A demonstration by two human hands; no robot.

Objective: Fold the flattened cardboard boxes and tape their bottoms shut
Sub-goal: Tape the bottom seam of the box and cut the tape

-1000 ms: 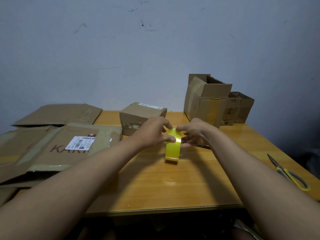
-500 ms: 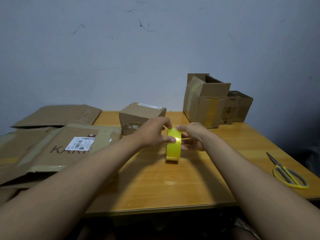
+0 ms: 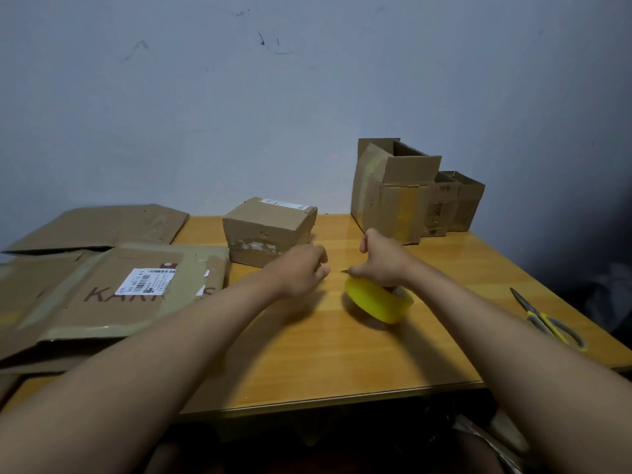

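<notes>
Our right hand (image 3: 381, 260) curls around the yellow tape roll (image 3: 379, 301) and holds it tilted, with its low edge on or just above the surface (image 3: 307, 354), near the middle. Our left hand (image 3: 301, 268) is just beside it with the fingers curled in, as if it pinches the loose end of the tape. We cannot see any tape in those fingers, so we cannot tell if it holds something.

Things could go wrong here. We think the thin tape end could slip away and stick back onto the roll, and then we would have to hunt for it. If we pull too fast, the tape could twist and stick to itself. The roll could also slide out of our hand, because it is tilted.

The small box (image 3: 270, 230) near the back edge is already folded, with old torn tape on its front. A tall folded box (image 3: 390, 193) and a smaller open one (image 3: 458, 203) stand at the back right corner, close together. The flat boxes (image 3: 113, 289) lie in a pile at the left edge; the top one has a white label and brown letters. They are not folded yet. The scissors (image 3: 550, 321) lie at the right edge, well apart from our hands.
</notes>
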